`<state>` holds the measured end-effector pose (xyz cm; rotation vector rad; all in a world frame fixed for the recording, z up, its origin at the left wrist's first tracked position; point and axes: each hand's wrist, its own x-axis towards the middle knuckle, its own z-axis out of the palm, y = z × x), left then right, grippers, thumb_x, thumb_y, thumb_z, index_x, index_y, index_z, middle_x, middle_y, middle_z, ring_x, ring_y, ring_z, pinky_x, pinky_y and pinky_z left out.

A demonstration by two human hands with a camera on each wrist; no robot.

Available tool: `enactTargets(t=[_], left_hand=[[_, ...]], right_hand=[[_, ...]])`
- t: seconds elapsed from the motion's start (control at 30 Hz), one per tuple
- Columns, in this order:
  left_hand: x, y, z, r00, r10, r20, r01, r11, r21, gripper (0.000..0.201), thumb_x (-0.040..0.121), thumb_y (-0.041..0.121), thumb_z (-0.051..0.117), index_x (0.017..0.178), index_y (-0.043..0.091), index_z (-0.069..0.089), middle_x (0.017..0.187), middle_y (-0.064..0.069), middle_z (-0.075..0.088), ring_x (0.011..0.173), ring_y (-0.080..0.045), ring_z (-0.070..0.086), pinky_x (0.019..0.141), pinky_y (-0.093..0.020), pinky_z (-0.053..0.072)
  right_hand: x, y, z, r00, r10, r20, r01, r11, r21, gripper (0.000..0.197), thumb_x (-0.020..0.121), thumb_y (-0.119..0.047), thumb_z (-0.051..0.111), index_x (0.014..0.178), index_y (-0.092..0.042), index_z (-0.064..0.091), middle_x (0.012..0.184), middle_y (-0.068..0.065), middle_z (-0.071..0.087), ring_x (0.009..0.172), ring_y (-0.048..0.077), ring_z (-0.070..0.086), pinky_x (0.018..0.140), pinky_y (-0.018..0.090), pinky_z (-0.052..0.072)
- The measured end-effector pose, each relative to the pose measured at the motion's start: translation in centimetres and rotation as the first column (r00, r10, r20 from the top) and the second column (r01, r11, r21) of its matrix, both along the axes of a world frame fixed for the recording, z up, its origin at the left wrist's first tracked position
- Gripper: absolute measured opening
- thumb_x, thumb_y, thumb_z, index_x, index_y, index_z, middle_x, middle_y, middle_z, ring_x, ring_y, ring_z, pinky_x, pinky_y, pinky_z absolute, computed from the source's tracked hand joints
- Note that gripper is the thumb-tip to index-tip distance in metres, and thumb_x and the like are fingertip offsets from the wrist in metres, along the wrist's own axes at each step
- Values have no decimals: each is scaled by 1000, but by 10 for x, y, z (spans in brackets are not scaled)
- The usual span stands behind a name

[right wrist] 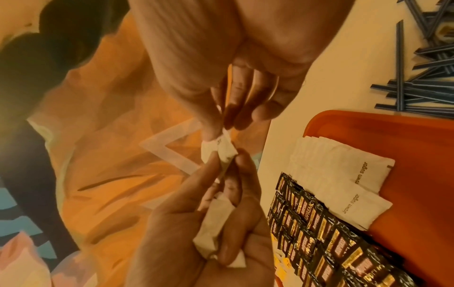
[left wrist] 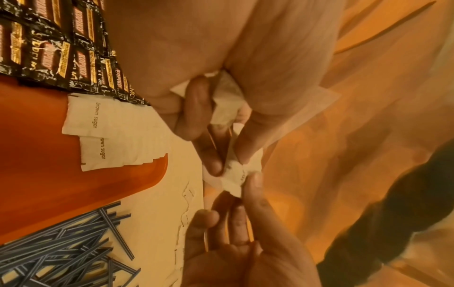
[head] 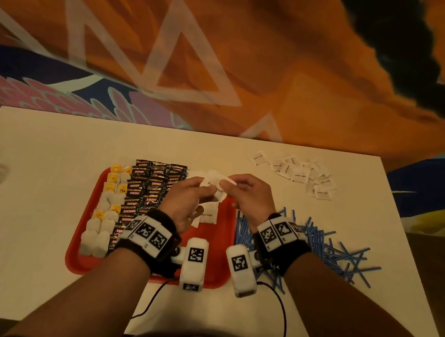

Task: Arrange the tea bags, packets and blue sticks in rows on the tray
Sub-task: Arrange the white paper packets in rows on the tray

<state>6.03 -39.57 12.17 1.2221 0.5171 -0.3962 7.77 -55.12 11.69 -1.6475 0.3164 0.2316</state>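
Tea bags [head: 102, 209] and dark packets [head: 151, 184] fill tray [head: 221, 253] rows; both my hands [head: 182, 205] [head: 251, 197] pinch sugar packets [head: 213, 187]; blue sticks [head: 318, 246] remain.

the head view looks down and forward from above the flat white table [head: 38, 229], taking in the whole shallow red plastic tray [head: 218, 278] and a painted orange wall behind. the left wrist view sits very close under the left hand [left wrist: 196, 58], facing along its fingers; the right wrist view does likewise under the right hand [right wrist: 221, 48]. both wrist views share the tray's far corner, the white paper brown sugar packets [left wrist: 83, 114] and what seem, through blur, the same pinched sachets.
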Motion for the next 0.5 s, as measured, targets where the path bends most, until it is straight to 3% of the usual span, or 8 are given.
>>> enactTargets(t=[0.07,0.17,0.23,0.27,0.37,0.5], left_hand=[[1,0,1,1000,-9,-9,9,1000,7,24,90,4,66,114,-1,66,95,-10,73,86,-22,67,80,-40,42],[0,-2,1,1000,8,-23,-8,1000,0,29,89,3,66,118,0,64,92,-5,75,77,-16,71,73,-32,40],[0,-2,-1,999,27,-35,-28,999,-23,35,88,4,67,123,1,61,95,-6,74,82,-18,71,76,-35,39],[0,-1,-1,999,28,-36,-29,999,-27,36,88,4,67,123,0,61,97,-7,74,86,-20,70,76,-35,38],[-2,1,-1,999,5,-43,-6,1000,-10,23,90,9,66,113,6,65,96,-7,72,85,-20,68,71,-33,40],[-4,2,-1,996,78,-34,-75,993,95,13,91,27,70,93,14,69,80,0,71,68,-12,66,55,-27,37]], right_hand=[[1,1,0,1000,4,25,-4,1000,-7,11,72,-26,84,73,-29,74,83,2,75,79,17,68,72,35,55],[2,1,-1,991,-121,51,118,991,58,13,73,-20,83,70,-29,75,80,2,75,75,15,67,76,41,56],[1,2,-1,994,-108,18,105,989,103,11,74,-22,83,78,-26,74,85,4,75,73,16,66,69,40,56],[-1,2,-2,999,-48,-8,48,993,105,15,74,-23,84,85,-25,73,88,5,75,71,15,66,63,34,55],[-4,3,-8,994,101,-43,-98,993,62,20,75,-17,83,92,-14,73,89,10,75,70,15,67,58,26,49],[-2,5,-17,995,93,-44,-93,996,15,10,75,-18,83,77,-22,74,80,5,74,67,12,65,61,27,48]])
